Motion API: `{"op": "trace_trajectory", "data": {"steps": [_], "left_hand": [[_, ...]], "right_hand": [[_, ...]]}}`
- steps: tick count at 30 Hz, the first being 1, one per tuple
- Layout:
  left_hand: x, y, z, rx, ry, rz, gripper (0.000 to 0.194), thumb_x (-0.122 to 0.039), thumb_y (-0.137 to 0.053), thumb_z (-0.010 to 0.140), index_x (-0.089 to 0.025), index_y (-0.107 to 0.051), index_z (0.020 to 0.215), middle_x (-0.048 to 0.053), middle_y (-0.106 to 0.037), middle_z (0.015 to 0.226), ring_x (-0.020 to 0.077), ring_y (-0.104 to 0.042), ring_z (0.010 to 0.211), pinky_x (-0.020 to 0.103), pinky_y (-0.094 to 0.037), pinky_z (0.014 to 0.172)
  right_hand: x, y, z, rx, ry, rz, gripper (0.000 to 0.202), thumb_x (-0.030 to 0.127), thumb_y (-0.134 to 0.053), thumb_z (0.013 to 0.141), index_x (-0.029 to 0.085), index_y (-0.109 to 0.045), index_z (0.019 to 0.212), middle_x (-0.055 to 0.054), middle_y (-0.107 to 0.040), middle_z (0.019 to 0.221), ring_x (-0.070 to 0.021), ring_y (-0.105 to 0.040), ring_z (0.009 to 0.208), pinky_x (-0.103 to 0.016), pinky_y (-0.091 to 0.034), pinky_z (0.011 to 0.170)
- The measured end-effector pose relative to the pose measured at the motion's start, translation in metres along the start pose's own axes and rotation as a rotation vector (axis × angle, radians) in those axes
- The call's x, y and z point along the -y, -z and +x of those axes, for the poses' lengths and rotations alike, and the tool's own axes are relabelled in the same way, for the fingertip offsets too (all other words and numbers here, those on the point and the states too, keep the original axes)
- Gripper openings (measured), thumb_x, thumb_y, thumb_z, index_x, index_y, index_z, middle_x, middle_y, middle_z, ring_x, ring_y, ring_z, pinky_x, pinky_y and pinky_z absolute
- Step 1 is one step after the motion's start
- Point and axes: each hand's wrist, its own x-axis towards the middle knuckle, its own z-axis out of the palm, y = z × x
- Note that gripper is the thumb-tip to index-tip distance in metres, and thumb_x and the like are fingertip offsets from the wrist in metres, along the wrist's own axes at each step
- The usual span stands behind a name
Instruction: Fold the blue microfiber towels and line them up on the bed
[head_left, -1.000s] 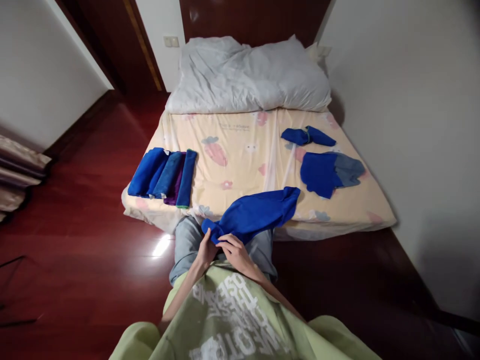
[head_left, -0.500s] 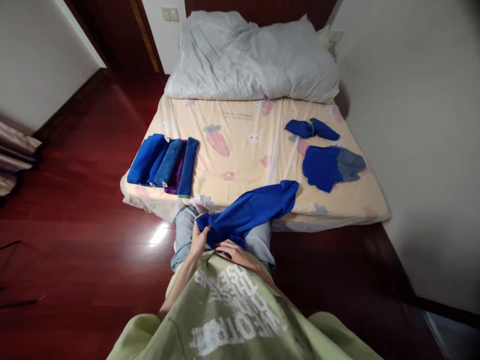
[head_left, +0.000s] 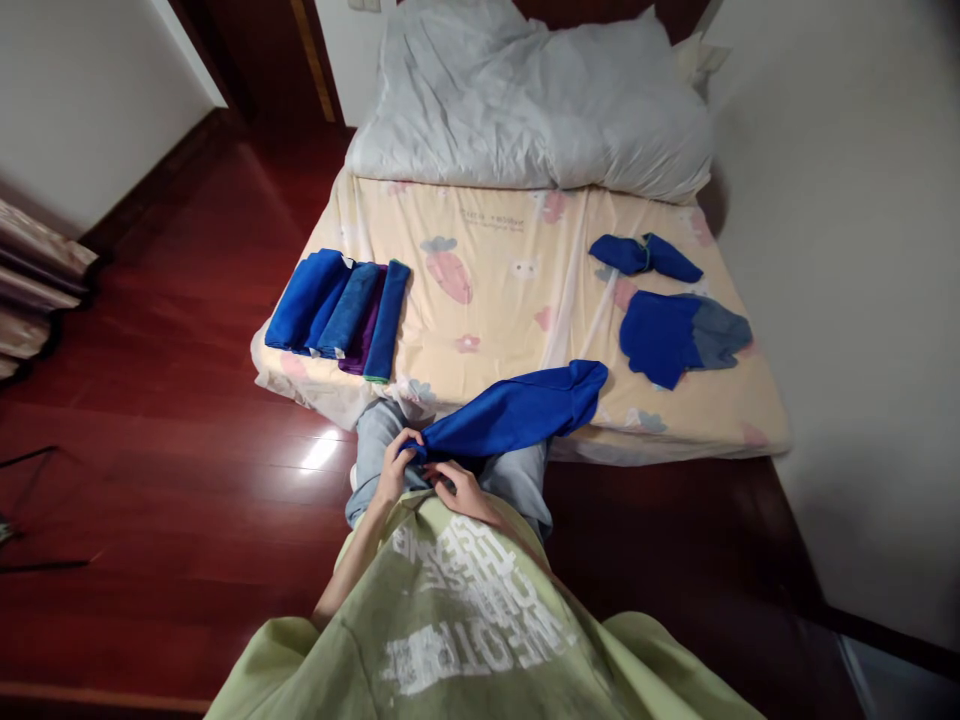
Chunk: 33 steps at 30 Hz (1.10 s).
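Right now both hands pinch one end of the blue cloth (head_left: pixel 517 412) by the lap: left hand (head_left: pixel 391 473) fingers closed on its corner, right hand (head_left: pixel 461 487) fingers curled at the hem. Its far end trails toward two o'clock onto the bed (head_left: pixel 510 300). Folded towels (head_left: pixel 341 312) lie at ten o'clock, loose cloths (head_left: pixel 675 320) at two; nothing blocks the spread.

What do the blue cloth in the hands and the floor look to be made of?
The blue cloth looks like soft, matte terry or microfibre: it droops and wrinkles where the left hand and right hand pinch its end. The floor seems to be varnished reddish wood or laminate: plank seams show, and a bright light glare reflects off it.
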Motion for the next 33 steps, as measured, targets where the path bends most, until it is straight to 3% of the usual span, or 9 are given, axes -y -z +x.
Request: {"op": "trace_trajectory", "data": {"steps": [4, 7, 10, 14, 17, 21, 26, 30, 33], "left_hand": [[-0.011, -0.002, -0.003, 0.024, 0.017, 0.067, 0.034, -0.049, -0.054, 0.092, -0.017, -0.063, 0.087, 0.002, -0.062, 0.083, 0.0169, -0.053, 0.077, 0.027, -0.043, 0.072], [-0.019, -0.008, -0.005, -0.015, 0.071, 0.166, 0.038, -0.054, -0.060, 0.091, -0.017, -0.065, 0.082, 0.001, -0.063, 0.077, 0.0154, -0.055, 0.073, 0.026, -0.044, 0.069], [-0.021, -0.011, -0.007, -0.095, 0.078, 0.248, 0.038, -0.053, -0.062, 0.091, -0.017, -0.065, 0.078, 0.001, -0.064, 0.071, 0.0144, -0.056, 0.067, 0.025, -0.045, 0.066], [-0.018, -0.009, -0.007, -0.103, -0.035, 0.344, 0.026, -0.043, -0.065, 0.091, -0.018, -0.069, 0.086, 0.004, -0.073, 0.083, 0.0185, -0.067, 0.077, 0.030, -0.054, 0.077], [-0.021, -0.006, -0.011, -0.024, -0.161, 0.362, 0.017, -0.028, -0.059, 0.092, -0.019, -0.070, 0.101, 0.007, -0.077, 0.100, 0.0206, -0.073, 0.089, 0.033, -0.057, 0.087], [-0.037, -0.003, -0.023, 0.144, -0.254, 0.361, 0.027, -0.016, -0.048, 0.094, -0.019, -0.072, 0.106, 0.005, -0.077, 0.102, 0.0179, -0.074, 0.092, 0.029, -0.057, 0.088], [-0.061, -0.002, -0.037, 0.225, -0.325, 0.272, 0.027, -0.016, -0.047, 0.100, -0.019, -0.073, 0.106, 0.006, -0.077, 0.099, 0.0158, -0.073, 0.090, 0.024, -0.055, 0.083], [-0.073, -0.001, -0.038, 0.271, -0.406, 0.191, 0.027, -0.017, -0.047, 0.104, -0.017, -0.074, 0.103, 0.008, -0.076, 0.099, 0.0156, -0.073, 0.093, 0.023, -0.054, 0.084], [-0.079, 0.004, -0.035, 0.298, -0.443, 0.174, 0.029, -0.017, -0.046, 0.105, -0.017, -0.075, 0.101, 0.010, -0.076, 0.099, 0.0157, -0.072, 0.094, 0.023, -0.054, 0.083]], "right_hand": [[0.013, -0.009, 0.000, 0.079, -0.036, 0.036, 0.035, 0.013, -0.052, 0.095, 0.025, -0.074, 0.120, -0.006, -0.077, 0.110, -0.0198, -0.071, 0.107, -0.034, -0.057, 0.099], [0.028, -0.001, 0.001, 0.099, -0.027, 0.095, 0.031, 0.015, -0.053, 0.096, 0.025, -0.077, 0.113, -0.004, -0.078, 0.102, -0.0191, -0.073, 0.099, -0.033, -0.058, 0.095], [0.046, 0.022, 0.006, 0.087, 0.023, 0.179, 0.025, 0.023, -0.053, 0.101, 0.024, -0.078, 0.105, -0.003, -0.078, 0.098, -0.0174, -0.073, 0.091, -0.031, -0.059, 0.090], [0.056, 0.067, 0.028, -0.151, 0.056, 0.005, 0.025, 0.025, -0.051, 0.103, 0.025, -0.076, 0.110, -0.005, -0.077, 0.108, -0.0200, -0.070, 0.103, -0.036, -0.056, 0.097], [0.040, 0.096, 0.052, -0.197, 0.083, -0.303, 0.037, 0.017, -0.050, 0.101, 0.025, -0.068, 0.132, -0.008, -0.070, 0.132, -0.0238, -0.060, 0.124, -0.043, -0.048, 0.111], [0.000, 0.121, 0.073, -0.016, 0.061, -0.649, 0.051, 0.006, -0.049, 0.094, 0.023, -0.065, 0.139, -0.009, -0.059, 0.148, -0.0277, -0.050, 0.136, -0.048, -0.043, 0.113], [-0.043, 0.146, 0.075, 0.129, -0.033, -0.842, 0.039, 0.005, -0.050, 0.092, 0.021, -0.074, 0.118, -0.011, -0.072, 0.123, -0.0287, -0.057, 0.122, -0.045, -0.045, 0.102], [-0.055, 0.162, 0.064, 0.217, -0.030, -0.866, 0.033, 0.002, -0.051, 0.088, 0.021, -0.075, 0.101, -0.009, -0.072, 0.106, -0.0257, -0.058, 0.112, -0.038, -0.044, 0.094], [-0.061, 0.175, 0.052, 0.179, -0.004, -0.897, 0.029, 0.001, -0.054, 0.082, 0.021, -0.073, 0.092, -0.009, -0.069, 0.103, -0.0255, -0.058, 0.109, -0.037, -0.044, 0.090]]}}
